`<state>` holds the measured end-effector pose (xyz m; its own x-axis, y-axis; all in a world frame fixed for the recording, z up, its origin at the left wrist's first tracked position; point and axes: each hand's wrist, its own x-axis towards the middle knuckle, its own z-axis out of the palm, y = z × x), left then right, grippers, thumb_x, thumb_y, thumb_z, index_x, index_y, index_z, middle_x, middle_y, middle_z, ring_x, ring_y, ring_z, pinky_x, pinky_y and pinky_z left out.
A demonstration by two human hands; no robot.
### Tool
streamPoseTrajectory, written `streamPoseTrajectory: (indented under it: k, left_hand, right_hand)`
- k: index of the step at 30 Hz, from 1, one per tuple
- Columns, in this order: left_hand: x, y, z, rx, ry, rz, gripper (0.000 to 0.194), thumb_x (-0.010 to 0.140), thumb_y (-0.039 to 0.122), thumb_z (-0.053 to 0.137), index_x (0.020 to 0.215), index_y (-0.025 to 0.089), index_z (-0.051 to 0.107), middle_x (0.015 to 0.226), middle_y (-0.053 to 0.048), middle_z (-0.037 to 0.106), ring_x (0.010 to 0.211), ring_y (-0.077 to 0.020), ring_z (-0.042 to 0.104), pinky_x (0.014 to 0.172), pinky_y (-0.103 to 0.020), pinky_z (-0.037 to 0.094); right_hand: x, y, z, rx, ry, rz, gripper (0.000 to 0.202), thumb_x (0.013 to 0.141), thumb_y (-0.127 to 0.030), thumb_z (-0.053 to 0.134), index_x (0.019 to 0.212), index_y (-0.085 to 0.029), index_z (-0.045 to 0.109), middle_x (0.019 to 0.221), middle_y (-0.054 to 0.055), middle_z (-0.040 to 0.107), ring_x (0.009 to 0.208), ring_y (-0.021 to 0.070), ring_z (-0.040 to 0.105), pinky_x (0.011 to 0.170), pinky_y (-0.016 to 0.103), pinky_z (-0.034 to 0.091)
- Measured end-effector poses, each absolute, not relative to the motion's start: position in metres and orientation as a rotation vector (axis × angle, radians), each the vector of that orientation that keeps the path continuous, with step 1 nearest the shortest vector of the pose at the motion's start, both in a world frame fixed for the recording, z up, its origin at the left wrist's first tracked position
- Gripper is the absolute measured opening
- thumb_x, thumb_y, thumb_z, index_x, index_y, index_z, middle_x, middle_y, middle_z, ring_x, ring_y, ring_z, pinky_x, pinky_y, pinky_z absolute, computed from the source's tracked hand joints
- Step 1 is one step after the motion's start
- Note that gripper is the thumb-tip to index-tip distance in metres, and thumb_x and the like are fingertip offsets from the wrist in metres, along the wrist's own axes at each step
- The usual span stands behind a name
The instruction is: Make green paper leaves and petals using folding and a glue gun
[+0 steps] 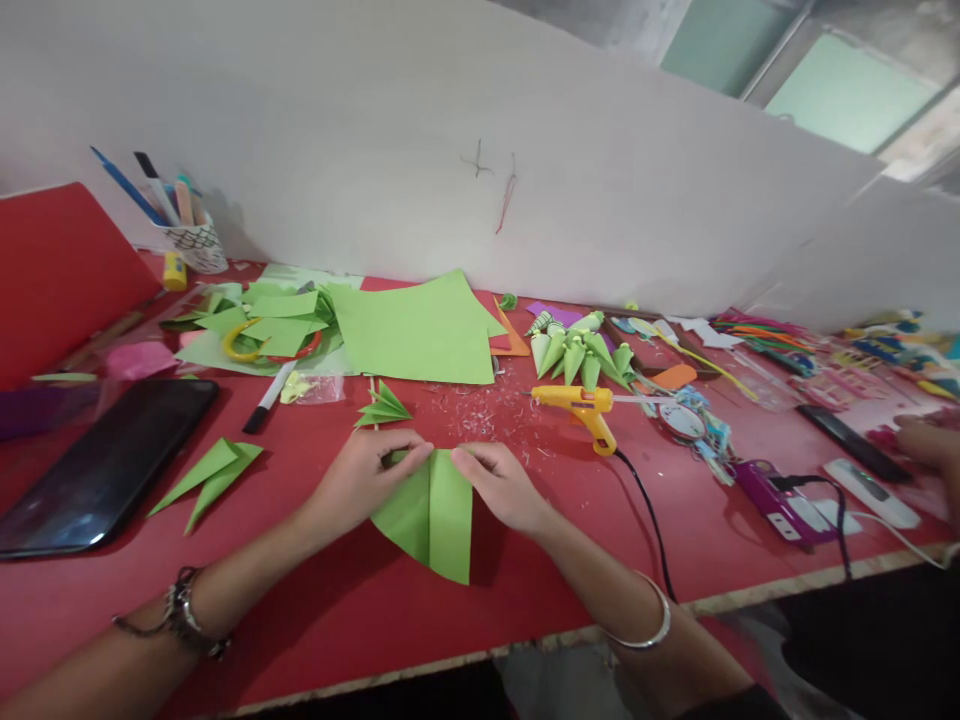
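A folded green paper piece (431, 515) lies on the red table (315, 620) in front of me, pointing toward the near edge. My left hand (364, 478) presses its upper left corner, fingers pinching the fold. My right hand (501, 485) holds the upper right corner the same way. Just behind my hands sits a small pleated green paper shape (384, 406) on a thin stick. A yellow glue gun (581, 408) lies to the right of my right hand, its black cord running off the table's edge.
A black phone (105, 465) and a folded green piece (214, 478) lie left. Green paper sheets (416, 330), scissors, a marker and a pen cup (196, 245) sit behind. Green paper cones (577, 352), craft sticks, a power strip (784, 505) and another person's hand (930, 450) are at right.
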<state>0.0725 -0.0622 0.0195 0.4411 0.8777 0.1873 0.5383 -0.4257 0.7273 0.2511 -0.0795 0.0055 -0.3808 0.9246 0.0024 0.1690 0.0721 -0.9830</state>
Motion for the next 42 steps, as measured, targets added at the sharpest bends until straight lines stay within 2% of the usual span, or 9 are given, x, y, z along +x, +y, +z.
streamPoseTrajectory:
  k: [4, 11, 17, 20, 23, 27, 33, 42]
  left_hand:
    - [0.071, -0.060, 0.015, 2.029, 1.159, 0.791, 0.034, 0.081, 0.037, 0.044, 0.059, 0.014, 0.054, 0.055, 0.003, 0.050, 0.053, -0.0089, 0.044, 0.049, -0.019, 0.034]
    - [0.073, -0.059, 0.016, 1.961, 1.142, 0.850, 0.040, 0.081, 0.037, 0.044, 0.048, 0.015, 0.041, 0.050, 0.005, 0.035, 0.049, -0.0075, 0.035, 0.046, -0.019, 0.030]
    - [0.073, -0.056, 0.012, 1.807, 1.256, 0.860, 0.035, 0.077, 0.041, 0.045, 0.055, 0.014, 0.052, 0.054, 0.003, 0.046, 0.053, -0.0098, 0.042, 0.048, -0.019, 0.033]
    - [0.072, -0.054, 0.010, 1.801, 1.301, 0.877, 0.036, 0.077, 0.042, 0.044, 0.056, 0.015, 0.052, 0.052, 0.003, 0.046, 0.052, -0.0100, 0.041, 0.047, -0.019, 0.033]
    - [0.071, -0.055, 0.009, 1.903, 1.334, 0.862, 0.037, 0.078, 0.042, 0.043, 0.053, 0.015, 0.048, 0.051, 0.004, 0.042, 0.052, -0.0094, 0.039, 0.047, -0.019, 0.031]
    - [0.068, -0.055, 0.010, 1.989, 1.399, 0.870, 0.036, 0.081, 0.041, 0.039, 0.059, 0.015, 0.051, 0.051, 0.004, 0.042, 0.051, -0.0091, 0.038, 0.046, -0.019, 0.029]
    - [0.056, -0.048, 0.013, 2.099, 1.422, 0.747, 0.035, 0.082, 0.042, 0.039, 0.065, 0.015, 0.055, 0.054, 0.004, 0.046, 0.052, -0.0093, 0.040, 0.047, -0.019, 0.028]
    - [0.045, -0.042, 0.020, 2.133, 1.430, 0.828, 0.037, 0.082, 0.042, 0.037, 0.059, 0.015, 0.050, 0.051, 0.003, 0.043, 0.050, -0.0090, 0.036, 0.047, -0.019, 0.028]
  right_hand:
    - [0.250, -0.079, 0.006, -1.132, -1.677, 1.346, 0.037, 0.082, -0.042, 0.040, 0.055, -0.017, 0.034, 0.055, -0.005, 0.027, 0.051, 0.0068, 0.027, 0.047, 0.021, 0.022]
    - [0.251, -0.079, 0.004, -1.153, -1.703, 1.295, 0.037, 0.082, -0.042, 0.041, 0.056, -0.017, 0.033, 0.055, -0.005, 0.027, 0.051, 0.0064, 0.026, 0.047, 0.021, 0.022]
    - [0.250, -0.078, 0.003, -1.165, -1.714, 1.256, 0.038, 0.083, -0.041, 0.039, 0.055, -0.017, 0.029, 0.054, -0.005, 0.025, 0.051, 0.0061, 0.026, 0.046, 0.020, 0.021]
    - [0.250, -0.078, 0.004, -1.193, -1.691, 1.227, 0.037, 0.083, -0.041, 0.038, 0.055, -0.018, 0.029, 0.054, -0.005, 0.025, 0.051, 0.0062, 0.026, 0.046, 0.020, 0.021]
    - [0.249, -0.079, 0.006, -1.200, -1.690, 1.172, 0.031, 0.081, -0.037, 0.043, 0.057, -0.017, 0.035, 0.055, -0.005, 0.030, 0.052, 0.0067, 0.031, 0.047, 0.020, 0.026]
    - [0.249, -0.079, 0.007, -1.157, -1.763, 1.138, 0.021, 0.076, -0.030, 0.049, 0.061, -0.016, 0.044, 0.058, -0.003, 0.040, 0.058, 0.0083, 0.038, 0.053, 0.020, 0.031]
    - [0.252, -0.075, 0.003, -1.259, -1.592, 1.106, 0.035, 0.081, -0.036, 0.040, 0.054, -0.018, 0.026, 0.053, -0.005, 0.022, 0.050, 0.0063, 0.024, 0.045, 0.021, 0.020]
    - [0.254, -0.073, 0.005, -1.275, -1.527, 1.010, 0.037, 0.081, -0.037, 0.039, 0.055, -0.019, 0.021, 0.054, -0.005, 0.018, 0.050, 0.0068, 0.020, 0.046, 0.022, 0.017]
